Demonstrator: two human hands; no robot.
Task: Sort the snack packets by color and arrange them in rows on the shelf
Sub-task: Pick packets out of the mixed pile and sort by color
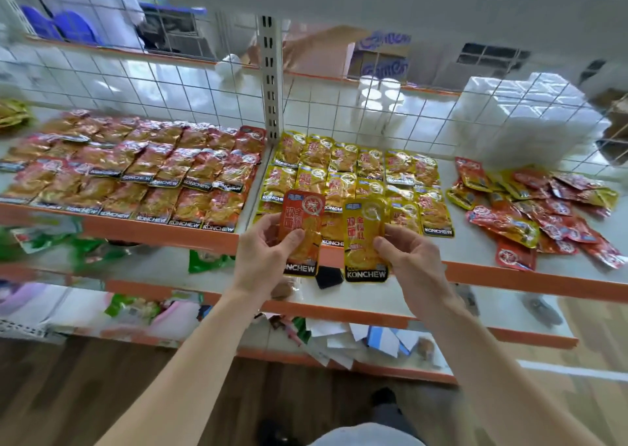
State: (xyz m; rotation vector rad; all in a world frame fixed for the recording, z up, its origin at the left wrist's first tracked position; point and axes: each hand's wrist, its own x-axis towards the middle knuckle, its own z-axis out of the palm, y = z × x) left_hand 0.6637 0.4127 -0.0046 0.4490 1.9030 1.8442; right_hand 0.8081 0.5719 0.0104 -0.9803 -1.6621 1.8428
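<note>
My left hand [268, 255] grips a red snack packet [302, 221] upright in front of the shelf edge. Beside it, my right hand [413, 262] pinches a yellow snack packet [363, 238], thumb on its front. Rows of red packets [136, 173] fill the left bay of the shelf [492, 272]. Rows of yellow packets [356, 170] lie in the middle bay, just behind my hands. A loose mixed pile of red and yellow packets [537, 211] sits at the right on the same shelf.
A white upright post [271, 81] splits the two bays; a wire grid [170, 85] backs them. White stacked containers [530, 115] stand behind the grid at the right. Lower shelves [339, 309] hold green packets [207, 262], papers and a small black object [328, 277].
</note>
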